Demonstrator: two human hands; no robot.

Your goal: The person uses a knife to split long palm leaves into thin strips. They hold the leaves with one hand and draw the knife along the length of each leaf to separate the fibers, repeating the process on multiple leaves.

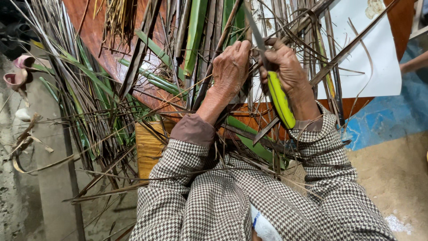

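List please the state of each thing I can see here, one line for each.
Left hand: closed around dark leaf strips.
Right hand: gripping the knife.
Knife: held, yellow-green handle down, blade up.
Green leaves: fresh, lying loose.
Pink cups: tipped sideways.
White sheet: lying flat.
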